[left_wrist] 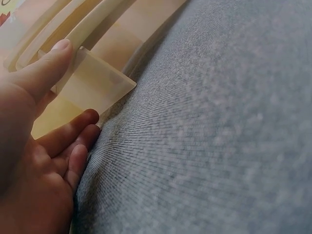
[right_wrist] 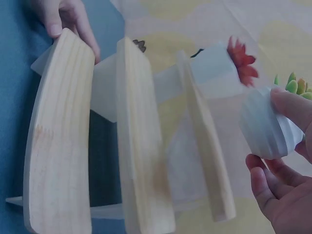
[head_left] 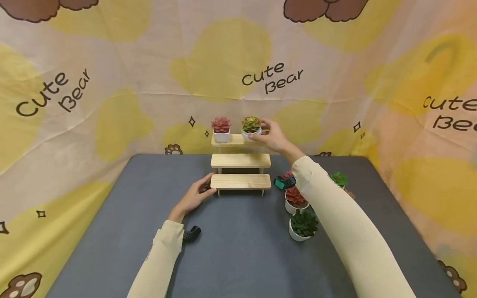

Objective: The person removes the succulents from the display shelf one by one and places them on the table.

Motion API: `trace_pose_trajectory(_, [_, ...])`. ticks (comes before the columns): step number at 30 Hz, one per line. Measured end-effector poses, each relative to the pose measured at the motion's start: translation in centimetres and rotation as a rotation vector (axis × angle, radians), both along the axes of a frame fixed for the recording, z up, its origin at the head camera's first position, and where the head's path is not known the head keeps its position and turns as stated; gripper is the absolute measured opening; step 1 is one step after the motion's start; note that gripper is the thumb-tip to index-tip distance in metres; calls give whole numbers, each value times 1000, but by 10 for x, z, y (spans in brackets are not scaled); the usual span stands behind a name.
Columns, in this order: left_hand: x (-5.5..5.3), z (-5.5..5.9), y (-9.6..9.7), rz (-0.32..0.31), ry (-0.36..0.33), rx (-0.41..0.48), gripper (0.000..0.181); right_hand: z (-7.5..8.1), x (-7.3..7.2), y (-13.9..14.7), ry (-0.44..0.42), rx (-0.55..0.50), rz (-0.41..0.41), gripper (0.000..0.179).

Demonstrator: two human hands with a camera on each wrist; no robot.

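A three-tier stand with pale wooden boards and translucent legs stands on the table. My left hand holds the left end of its lowest board; the thumb lies on the board's edge in the left wrist view, and the other fingers curve beside the leg. My right hand grips a potted succulent with green-yellow leaves by its ribbed white pot. A gap shows between that pot and the top board. On the top board's left end sits a pink-red succulent in a square white pot.
Right of the stand, a red succulent and a dark green succulent stand in white pots on the grey table. More plants, one bright green, are partly hidden by my right arm. A printed cloth hangs behind.
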State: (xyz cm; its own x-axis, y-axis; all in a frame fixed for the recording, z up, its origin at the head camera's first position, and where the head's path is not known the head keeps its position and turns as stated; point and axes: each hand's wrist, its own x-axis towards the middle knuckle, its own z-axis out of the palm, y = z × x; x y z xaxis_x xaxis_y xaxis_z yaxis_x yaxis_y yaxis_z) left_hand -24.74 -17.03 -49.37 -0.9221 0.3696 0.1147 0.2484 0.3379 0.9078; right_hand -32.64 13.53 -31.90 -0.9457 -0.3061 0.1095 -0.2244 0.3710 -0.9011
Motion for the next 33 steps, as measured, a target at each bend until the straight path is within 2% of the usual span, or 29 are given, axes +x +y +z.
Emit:
trace_pose_trajectory(10, [2, 0, 0, 0, -2, 12, 65, 15, 20, 15, -4, 43, 18, 77])
trace_pose_trajectory(21, [3, 0, -2, -4, 0, 6, 65, 22, 36, 32, 18, 11, 43, 61])
trace_pose_trajectory(33, [3, 2, -1, -14, -15, 12, 66, 26, 57, 53, 38, -11, 49, 58])
